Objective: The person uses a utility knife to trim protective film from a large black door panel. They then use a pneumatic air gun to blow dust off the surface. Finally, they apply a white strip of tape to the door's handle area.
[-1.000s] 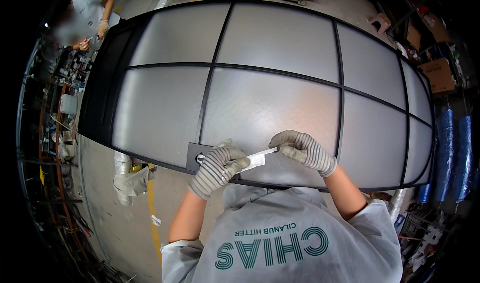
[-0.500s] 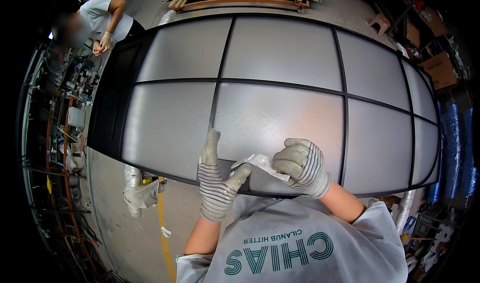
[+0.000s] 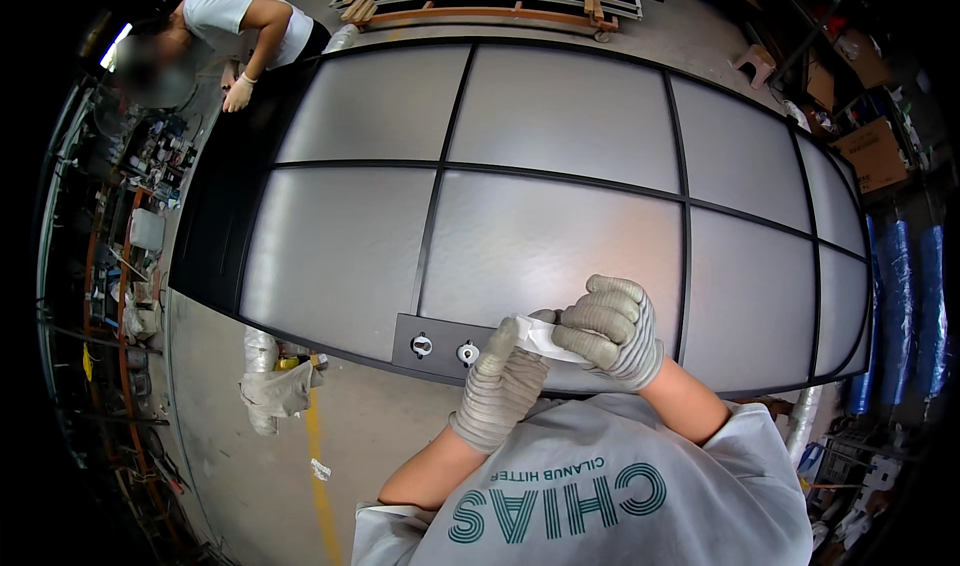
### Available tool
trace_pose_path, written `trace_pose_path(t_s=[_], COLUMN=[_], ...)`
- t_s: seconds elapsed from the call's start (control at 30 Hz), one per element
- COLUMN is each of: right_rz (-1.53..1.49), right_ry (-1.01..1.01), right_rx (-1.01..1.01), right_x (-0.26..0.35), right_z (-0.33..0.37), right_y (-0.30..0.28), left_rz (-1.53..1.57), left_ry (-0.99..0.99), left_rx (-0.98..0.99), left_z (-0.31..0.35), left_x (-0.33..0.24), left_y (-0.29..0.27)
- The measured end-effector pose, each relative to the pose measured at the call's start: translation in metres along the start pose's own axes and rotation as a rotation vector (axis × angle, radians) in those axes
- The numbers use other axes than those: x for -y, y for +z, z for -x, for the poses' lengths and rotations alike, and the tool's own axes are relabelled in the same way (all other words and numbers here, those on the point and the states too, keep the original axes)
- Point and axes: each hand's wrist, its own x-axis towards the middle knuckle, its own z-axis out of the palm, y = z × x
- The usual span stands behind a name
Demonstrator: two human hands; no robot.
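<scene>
Both my hands wear grey-white gloves with dark stripes. Fingers curled, my right hand (image 3: 612,334) grips a crumpled strip of white film (image 3: 542,340). The strip's left end meets my left hand (image 3: 503,386), whose raised thumb presses against it; the fingers behind are partly hidden. Below lies a large dark-framed door (image 3: 432,226) with frosted panes, flat and raised off the floor. A dark grey lock plate (image 3: 443,345) sits at its near edge, left of my hands, with two round metal fittings; its right part is covered by my left hand.
A co-worker (image 3: 250,26) bends over the door's far left end. An orange wheeled cart (image 3: 480,12) stands behind. Blue wrapped rolls (image 3: 893,311) and a cardboard box (image 3: 876,156) are at right. A grey cloth (image 3: 278,390) hangs off a wrapped support at near left.
My left hand has moved right, off the lock plate's left side and up to the white film, uncovering the round fittings. The co-worker has leaned closer over the door.
</scene>
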Motion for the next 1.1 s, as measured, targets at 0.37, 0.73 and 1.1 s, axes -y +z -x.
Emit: trace_pose_path(t_s=[0.37, 0.73, 1.1], right_rz=[-0.274, -0.204, -0.828], right_ry=[0.347, 0.443, 1.024], right_rx=[0.035, 0.055, -0.121], right_x=[0.027, 0.027, 0.045], right_z=[-0.029, -0.016, 0.002], right_y=[-0.012, 0.022, 0.034], left_rz=[-0.214, -0.136, -0.162], left_ry=[0.408, 0.388, 0.382], left_rx=[-0.302, -0.223, -0.212], left_z=[0.003, 0.001, 0.004], left_x=[-0.009, 0.000, 0.004], left_y=[0.004, -0.004, 0.005])
